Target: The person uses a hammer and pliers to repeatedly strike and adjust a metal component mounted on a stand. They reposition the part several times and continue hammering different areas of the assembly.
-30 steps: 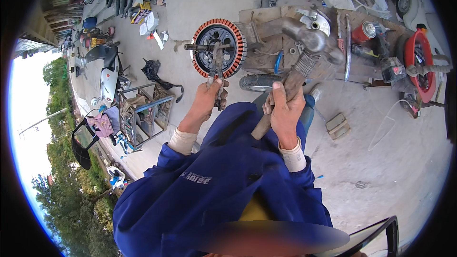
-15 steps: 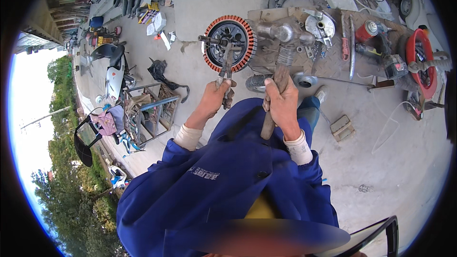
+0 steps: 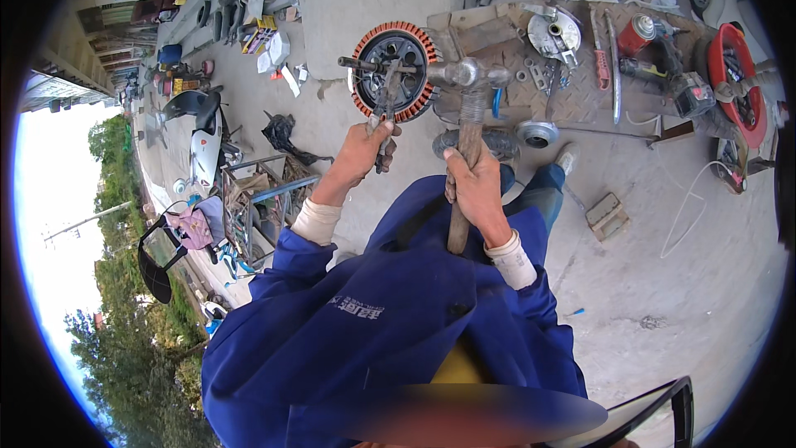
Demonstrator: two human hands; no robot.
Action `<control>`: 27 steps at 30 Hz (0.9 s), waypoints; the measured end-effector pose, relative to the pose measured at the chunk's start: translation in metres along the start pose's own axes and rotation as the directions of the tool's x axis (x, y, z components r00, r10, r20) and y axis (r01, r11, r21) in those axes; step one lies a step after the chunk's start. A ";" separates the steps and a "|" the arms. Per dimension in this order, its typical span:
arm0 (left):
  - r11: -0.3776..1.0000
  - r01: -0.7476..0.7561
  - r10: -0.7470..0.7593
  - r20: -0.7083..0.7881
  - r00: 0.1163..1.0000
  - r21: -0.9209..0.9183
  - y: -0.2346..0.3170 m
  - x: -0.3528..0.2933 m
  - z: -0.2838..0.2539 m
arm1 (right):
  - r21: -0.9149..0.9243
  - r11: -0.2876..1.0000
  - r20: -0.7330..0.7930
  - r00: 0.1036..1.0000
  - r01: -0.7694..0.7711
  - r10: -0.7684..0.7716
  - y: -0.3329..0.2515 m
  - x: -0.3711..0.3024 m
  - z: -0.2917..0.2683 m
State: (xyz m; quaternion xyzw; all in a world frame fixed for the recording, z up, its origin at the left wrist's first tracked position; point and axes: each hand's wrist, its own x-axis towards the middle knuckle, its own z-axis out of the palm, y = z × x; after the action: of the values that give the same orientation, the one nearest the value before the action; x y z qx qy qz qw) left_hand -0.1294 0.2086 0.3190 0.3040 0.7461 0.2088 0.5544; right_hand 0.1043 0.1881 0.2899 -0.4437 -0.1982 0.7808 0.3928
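Note:
My left hand (image 3: 365, 153) is closed around the handles of worn metal pliers (image 3: 387, 101). Their jaws lie at the axle (image 3: 362, 64) of a round hub-motor stator (image 3: 358, 93), which has a dark spoked middle and a ring of orange-copper windings. In my right hand (image 3: 478, 187) is a hammer (image 3: 469, 129), its wooden handle gripped partway down and wire wound below the steel head. The head lies sideways, one end overlapping the stator's right edge; whether they touch I cannot tell. My fingertips are partly hidden behind both tools.
A rusty metal plate (image 3: 518, 108) to the right bears a round brake-plate part (image 3: 554, 36), a red-handled tool (image 3: 602, 70), a spray can (image 3: 637, 36) and a cordless drill (image 3: 690, 93). Beyond stands a red basin (image 3: 715, 66) of parts. A metal frame (image 3: 278, 191) stands left, near black plastic (image 3: 286, 134).
The hammer has dropped away from the camera and moved a little left toward the stator, my right hand with it. My left hand has risen slightly in the picture, still holding the pliers.

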 end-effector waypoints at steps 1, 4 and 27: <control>1.000 0.004 -0.004 0.000 1.000 0.006 0.001 0.001 -0.001 | -0.007 1.000 0.002 1.000 0.006 -0.006 0.001 0.001 0.000; 1.000 -0.004 0.004 0.004 1.000 0.011 0.000 0.000 -0.002 | -0.022 1.000 0.006 1.000 0.012 -0.012 0.005 0.002 0.000; 0.998 0.045 -0.044 0.031 0.999 -0.054 0.000 0.000 0.001 | 0.045 0.997 -0.037 0.997 0.067 -0.065 0.000 0.006 -0.001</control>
State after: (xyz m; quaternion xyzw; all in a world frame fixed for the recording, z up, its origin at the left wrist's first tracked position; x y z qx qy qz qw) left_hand -0.1279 0.2084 0.3187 0.2751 0.7384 0.2123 0.5779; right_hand 0.1033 0.1929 0.2867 -0.4415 -0.1877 0.7637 0.4320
